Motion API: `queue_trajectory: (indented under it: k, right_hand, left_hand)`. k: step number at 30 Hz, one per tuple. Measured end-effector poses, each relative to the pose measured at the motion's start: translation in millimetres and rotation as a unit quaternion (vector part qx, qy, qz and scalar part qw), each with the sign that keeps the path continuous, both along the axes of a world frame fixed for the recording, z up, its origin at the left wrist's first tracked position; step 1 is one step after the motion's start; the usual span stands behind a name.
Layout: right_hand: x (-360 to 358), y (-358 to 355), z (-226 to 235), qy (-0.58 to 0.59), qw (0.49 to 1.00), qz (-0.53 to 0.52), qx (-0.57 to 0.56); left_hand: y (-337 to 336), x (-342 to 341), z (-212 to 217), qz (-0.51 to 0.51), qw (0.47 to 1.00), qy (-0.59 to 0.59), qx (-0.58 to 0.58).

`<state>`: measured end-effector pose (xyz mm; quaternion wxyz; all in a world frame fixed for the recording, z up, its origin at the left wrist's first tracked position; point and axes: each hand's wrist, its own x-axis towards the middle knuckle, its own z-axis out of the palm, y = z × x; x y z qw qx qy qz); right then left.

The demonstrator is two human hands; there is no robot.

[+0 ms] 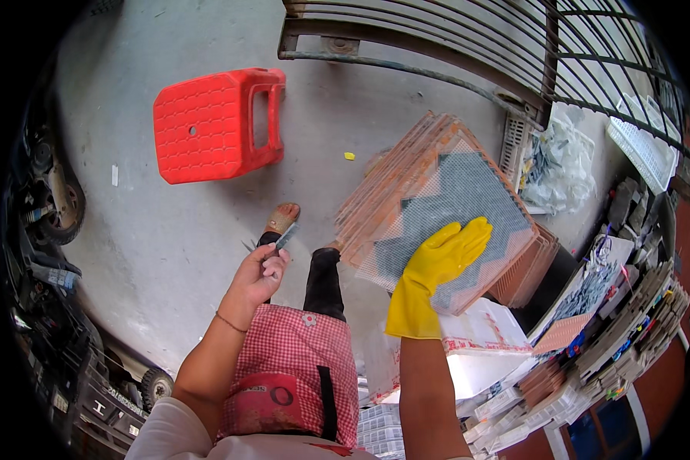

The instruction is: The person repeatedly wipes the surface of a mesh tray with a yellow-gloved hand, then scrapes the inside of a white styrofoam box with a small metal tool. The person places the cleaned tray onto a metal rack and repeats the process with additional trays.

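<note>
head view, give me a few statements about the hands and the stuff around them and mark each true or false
1. The right hand wears a yellow rubber glove. True.
2. The gloved hand rests flat on the stack of mesh-backed tile sheets. True.
3. The left hand is gloved too. False: it is bare, with a thin bracelet at the wrist.
4. The left hand holds a small slim tool. True.
5. The red plastic stool stands upright on its legs. False: it lies tipped on its side on the concrete floor.
6. The person wears a plain blue apron. False: the apron is red and white checked.
</note>
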<state>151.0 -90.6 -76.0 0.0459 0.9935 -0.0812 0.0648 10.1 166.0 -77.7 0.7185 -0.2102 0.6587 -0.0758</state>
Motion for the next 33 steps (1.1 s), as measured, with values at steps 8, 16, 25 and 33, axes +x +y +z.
queue_trajectory:
  k: [8, 16, 25, 33]
  right_hand:
    - [2.5, 0.9, 5.5, 0.008, 1.0, -0.021, 0.012]
    - [7.0, -0.2, 9.0, 0.023, 1.0, -0.019, 0.009]
    - [5.7, -4.3, 6.1, 0.01, 0.999, -0.015, 0.03]
    - [6.6, -3.1, 6.9, 0.024, 0.999, -0.028, 0.023]
  left_hand:
    - [-12.3, 33.2, 25.4, -0.48, 0.669, -0.293, 0.486]
    - [-20.8, 89.6, 22.0, -0.553, 0.376, -0.502, 0.549]
    - [-26.3, 115.9, 12.6, -0.578, 0.348, -0.566, 0.473]
    - [-33.4, 115.8, 0.4, -0.563, 0.391, -0.578, 0.443]
